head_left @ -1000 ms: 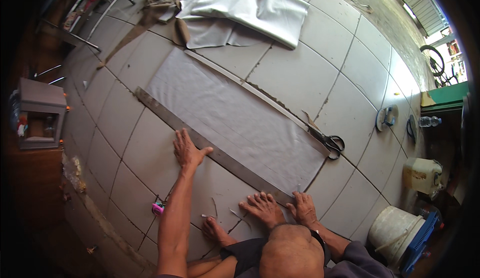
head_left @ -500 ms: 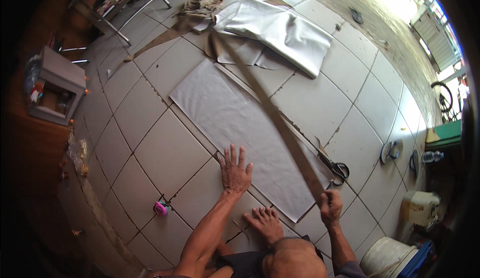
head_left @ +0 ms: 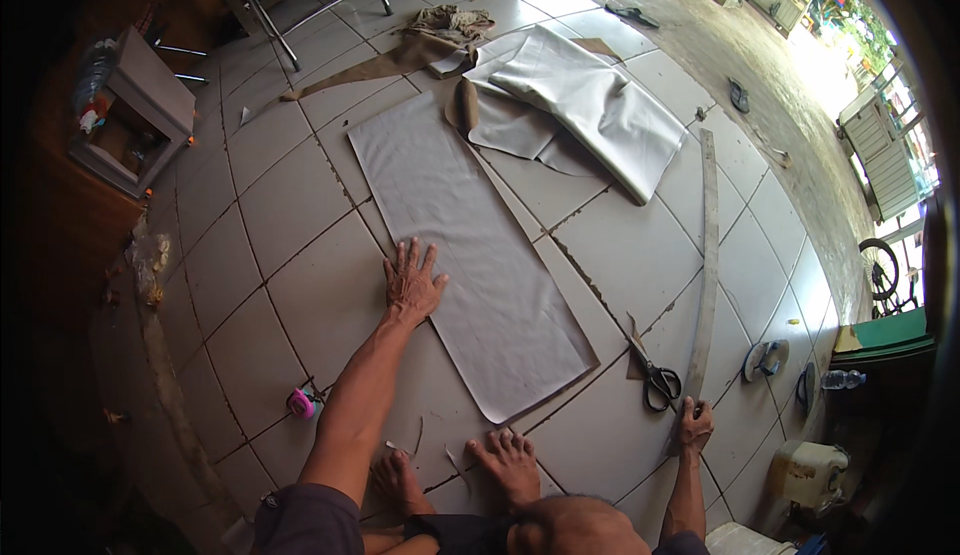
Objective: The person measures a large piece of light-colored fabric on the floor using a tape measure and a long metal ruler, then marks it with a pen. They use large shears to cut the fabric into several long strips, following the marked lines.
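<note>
A long grey sheet of vinyl-like material (head_left: 470,265) lies flat on the tiled floor in front of me. My left hand (head_left: 413,285) rests palm down with spread fingers over its left edge. At the right, my right hand (head_left: 695,425) is closed around the near end of a long, thin straightedge (head_left: 710,245). That strip stretches away from me along the tiles, apart from the sheet. Between the sheet and the straightedge sits a pair of black-handled scissors (head_left: 657,383), with a small brown scrap beside its blades.
Beyond the sheet lies a folded pile of silvery material (head_left: 590,105) with brown scraps (head_left: 380,65). A pink round object (head_left: 300,402) is on the floor at left. Sandals (head_left: 766,360), a plastic jug (head_left: 808,472) and a bottle (head_left: 843,380) stand or lie at right. My bare feet (head_left: 508,463) are close to the sheet.
The straightedge has swung from across the sheet to the tiles on the right, in my right hand. The sheet is turned more lengthwise, and my left hand now lies over its edge.
</note>
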`<control>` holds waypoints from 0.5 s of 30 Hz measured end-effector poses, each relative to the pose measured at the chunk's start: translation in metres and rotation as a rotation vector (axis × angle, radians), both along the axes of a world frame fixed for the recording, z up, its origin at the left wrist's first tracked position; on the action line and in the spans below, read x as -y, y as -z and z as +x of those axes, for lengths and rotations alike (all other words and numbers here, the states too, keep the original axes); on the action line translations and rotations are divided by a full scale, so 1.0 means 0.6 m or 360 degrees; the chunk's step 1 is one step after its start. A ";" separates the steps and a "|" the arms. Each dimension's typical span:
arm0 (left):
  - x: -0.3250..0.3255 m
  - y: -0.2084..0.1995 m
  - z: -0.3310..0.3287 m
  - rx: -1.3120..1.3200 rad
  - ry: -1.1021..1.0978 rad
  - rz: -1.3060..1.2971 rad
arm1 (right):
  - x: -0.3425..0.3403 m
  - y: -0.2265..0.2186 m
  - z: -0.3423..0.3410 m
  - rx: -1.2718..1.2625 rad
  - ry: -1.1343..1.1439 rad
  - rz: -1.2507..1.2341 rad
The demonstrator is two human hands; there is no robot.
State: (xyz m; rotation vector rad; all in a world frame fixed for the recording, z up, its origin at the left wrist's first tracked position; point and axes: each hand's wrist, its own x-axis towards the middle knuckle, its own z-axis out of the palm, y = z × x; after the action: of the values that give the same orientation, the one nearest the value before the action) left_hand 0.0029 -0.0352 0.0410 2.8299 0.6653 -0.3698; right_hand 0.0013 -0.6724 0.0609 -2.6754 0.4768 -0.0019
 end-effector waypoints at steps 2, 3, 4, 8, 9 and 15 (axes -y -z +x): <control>0.020 0.004 -0.028 0.0135 0.0001 0.0016 | -0.008 -0.007 -0.001 -0.0135 -0.0036 -0.0213; 0.045 0.007 -0.050 0.0190 0.0027 0.0012 | -0.020 -0.010 -0.005 -0.0108 -0.0050 -0.0475; 0.077 0.011 -0.074 0.0238 0.0055 0.0001 | -0.037 -0.013 -0.011 -0.0142 -0.0050 -0.0711; 0.260 0.015 -0.193 0.0448 0.0247 -0.0260 | -0.117 -0.013 -0.021 -0.0012 -0.0742 0.0053; 0.304 0.013 -0.218 0.0393 0.0266 -0.0307 | -0.140 -0.005 -0.028 -0.0051 -0.0760 -0.0120; 0.424 0.010 -0.298 0.0405 0.0496 -0.0335 | -0.156 0.008 -0.016 -0.0035 -0.0748 -0.0471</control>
State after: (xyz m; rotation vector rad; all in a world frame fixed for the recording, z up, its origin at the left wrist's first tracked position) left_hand -0.1759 -0.2898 0.0350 2.7092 0.1254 -0.1138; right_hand -0.0080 -0.5788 0.0563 -3.0149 -0.1696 0.1017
